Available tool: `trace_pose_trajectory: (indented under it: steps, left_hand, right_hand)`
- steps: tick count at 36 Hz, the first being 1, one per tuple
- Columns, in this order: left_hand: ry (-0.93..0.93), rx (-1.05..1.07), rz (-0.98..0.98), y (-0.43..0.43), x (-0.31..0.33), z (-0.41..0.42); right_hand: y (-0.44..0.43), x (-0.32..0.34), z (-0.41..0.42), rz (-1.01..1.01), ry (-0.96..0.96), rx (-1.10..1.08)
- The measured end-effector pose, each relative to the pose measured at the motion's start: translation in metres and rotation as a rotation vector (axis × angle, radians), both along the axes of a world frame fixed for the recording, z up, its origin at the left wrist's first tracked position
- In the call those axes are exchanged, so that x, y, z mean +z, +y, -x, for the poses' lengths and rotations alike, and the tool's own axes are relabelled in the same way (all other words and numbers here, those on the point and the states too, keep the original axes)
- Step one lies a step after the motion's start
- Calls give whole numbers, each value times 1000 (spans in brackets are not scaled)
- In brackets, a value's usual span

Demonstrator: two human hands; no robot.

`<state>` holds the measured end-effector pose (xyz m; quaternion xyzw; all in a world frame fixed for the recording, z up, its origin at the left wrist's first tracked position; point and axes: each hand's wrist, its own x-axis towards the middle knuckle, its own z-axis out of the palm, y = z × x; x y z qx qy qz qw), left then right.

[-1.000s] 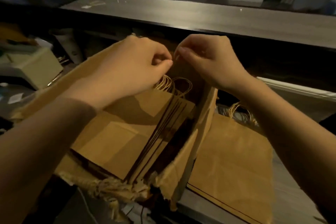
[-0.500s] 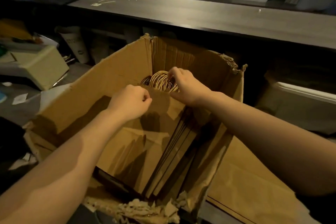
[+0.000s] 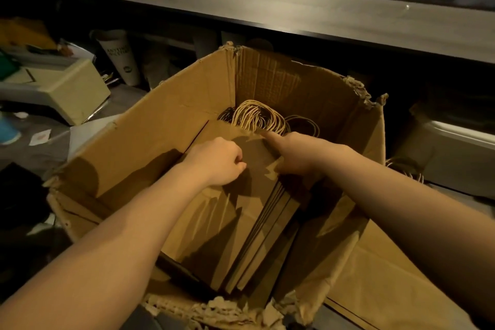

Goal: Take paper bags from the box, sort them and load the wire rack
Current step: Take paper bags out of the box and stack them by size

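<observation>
A big torn cardboard box (image 3: 166, 126) stands open in front of me. Inside it, a stack of flat brown paper bags (image 3: 230, 228) leans against the left, their twisted paper handles (image 3: 255, 118) bunched at the far end. My left hand (image 3: 217, 161) rests on the face of the front bag with its fingers curled and nothing visible in them. My right hand (image 3: 297, 154) grips the right side of the stack's top edge, thumb in front and index finger stretched toward the handles. No wire rack is in sight.
More flat paper bags (image 3: 388, 278) lie outside the box at the right. A grey bin (image 3: 455, 142) stands at the far right, and a long dark counter (image 3: 294, 13) runs behind. A tall paper cup (image 3: 120, 59) and a cream machine (image 3: 64, 86) stand at the left.
Both hands dropped from close to the camera down into the box. The left hand slid from the front bag's top edge onto its face, and the right hand moved to the stack's right side.
</observation>
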<state>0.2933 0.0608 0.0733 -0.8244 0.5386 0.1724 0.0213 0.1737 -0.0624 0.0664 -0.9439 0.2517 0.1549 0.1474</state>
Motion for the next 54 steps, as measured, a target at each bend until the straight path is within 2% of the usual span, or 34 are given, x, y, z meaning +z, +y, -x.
trace_pose_trajectory:
  steps: [5,13,19,21,24,26,32,35,37,45,49,54]
  left_hand:
    - [20,23,5,-2,3,-4]
    - [43,71,56,-2,1,-12]
    - [13,144,132,-1,1,-18]
    - [21,163,136,0,2,-19]
    - [20,180,139,1,3,-20]
    - [19,198,134,2,3,-21]
    - [19,250,88,7,3,-24]
    - [16,268,38,8,1,-26]
    - [23,281,-2,9,-1,-29]
    - [167,399,-55,15,-14,-40]
    - [211,466,16,20,-14,-41]
    - [336,563,195,26,3,-34]
  right_hand:
    - [-2,0,-1,74,-184,-36]
    - [2,9,-4,-195,-717,-134]
    - [12,14,-5,-375,-922,-167]
    - [13,15,-5,-525,-900,-226]
    - [15,17,-5,-887,-789,-343]
    - [15,17,-4,-1050,-701,-340]
    - [28,13,-3,-1152,-309,-139]
    - [31,11,-7,-1176,-141,-197]
    - [30,10,-7,-1190,-171,-261]
    - [26,29,1,-1282,-525,-615]
    - [26,40,14,-1186,-678,-714]
    - [21,48,34,-1084,-869,-758]
